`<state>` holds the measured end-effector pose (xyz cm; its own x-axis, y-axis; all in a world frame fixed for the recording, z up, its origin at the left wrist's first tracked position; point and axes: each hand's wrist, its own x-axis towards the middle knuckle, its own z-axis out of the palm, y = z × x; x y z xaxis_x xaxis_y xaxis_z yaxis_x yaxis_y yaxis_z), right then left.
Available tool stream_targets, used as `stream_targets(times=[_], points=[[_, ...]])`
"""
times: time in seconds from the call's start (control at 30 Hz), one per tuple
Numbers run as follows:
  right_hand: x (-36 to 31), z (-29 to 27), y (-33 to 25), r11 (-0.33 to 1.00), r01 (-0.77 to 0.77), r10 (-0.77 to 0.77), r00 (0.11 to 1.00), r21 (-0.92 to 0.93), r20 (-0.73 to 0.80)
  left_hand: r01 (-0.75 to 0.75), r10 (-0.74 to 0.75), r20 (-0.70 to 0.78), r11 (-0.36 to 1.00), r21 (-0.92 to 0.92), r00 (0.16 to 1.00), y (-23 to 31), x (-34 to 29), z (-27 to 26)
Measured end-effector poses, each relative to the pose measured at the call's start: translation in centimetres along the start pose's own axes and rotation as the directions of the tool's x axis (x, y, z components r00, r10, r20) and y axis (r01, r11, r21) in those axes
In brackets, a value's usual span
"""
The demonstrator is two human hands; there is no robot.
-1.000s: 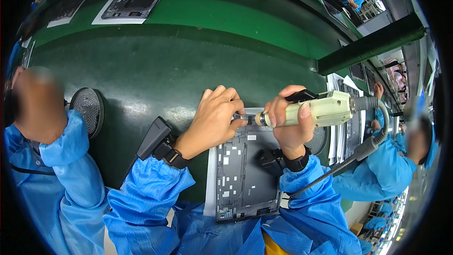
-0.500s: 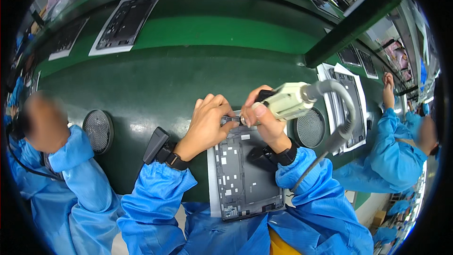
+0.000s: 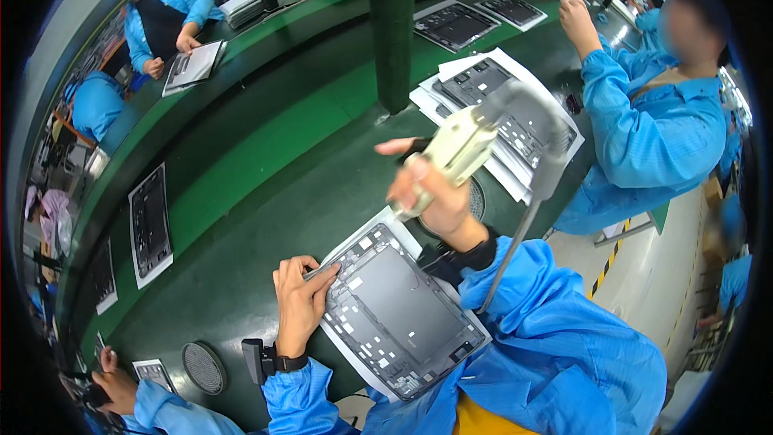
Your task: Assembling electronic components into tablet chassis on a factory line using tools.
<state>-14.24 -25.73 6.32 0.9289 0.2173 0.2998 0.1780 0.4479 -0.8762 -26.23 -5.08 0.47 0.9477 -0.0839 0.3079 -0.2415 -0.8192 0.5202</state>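
Observation:
A dark flat device cover [image 3: 411,298] dotted with small white patches lies tilted on white sheet paper in front of me. At its upper left corner is my left hand [image 3: 299,296], thumb over the cover's edge and fingers curled together. Any small thing pinched there is too hard to make out. My right hand [image 3: 439,197] grips a cream gun-shaped tool [image 3: 460,145] with a thick grey cord [image 3: 555,145], raised beyond the cover's far edge. Its index finger points out to the left, and motion blurs the tool and hand.
More dark covers on paper [image 3: 519,125] are stacked at the right, beside a green post [image 3: 392,32]. A round mesh-topped dish [image 3: 204,368] stands at left; another is partly behind my right hand. Co-workers in blue sit at right [image 3: 652,113], far left and lower left.
My view has swung to the right. The tool has lifted away from my left hand, where its tip was close to a small metallic thing between the fingers.

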Motion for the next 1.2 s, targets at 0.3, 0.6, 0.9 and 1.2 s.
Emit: stream_targets(times=[0.3, 0.6, 0.9, 1.2], points=[[0.3, -4.7, 0.5, 0.997, -0.039, 0.021, 0.973, -0.071, -0.23, -0.065, 0.062, 0.035, 0.994, 0.091, 0.997, 0.1, 0.6, 0.2], [0.5, -4.5, 1.5, 0.996, -0.016, -0.005, 0.973, -0.087, -0.232, -0.045, 0.043, 0.023, 0.996, 0.075, 0.999, 0.1, 0.5, 0.0], [0.5, -4.7, 2.1, 0.997, -0.056, 0.041, 0.97, -0.058, -0.242, -0.008, 0.009, -0.019, 1.0, 0.021, 1.0, -0.3, 0.5, 0.1], [-0.2, -4.5, 2.3, 1.0, 0.016, -0.016, 0.993, -0.005, -0.115, 0.017, -0.03, -0.1, 0.992, -0.126, 0.995, -2.5, -0.7, -1.1]])
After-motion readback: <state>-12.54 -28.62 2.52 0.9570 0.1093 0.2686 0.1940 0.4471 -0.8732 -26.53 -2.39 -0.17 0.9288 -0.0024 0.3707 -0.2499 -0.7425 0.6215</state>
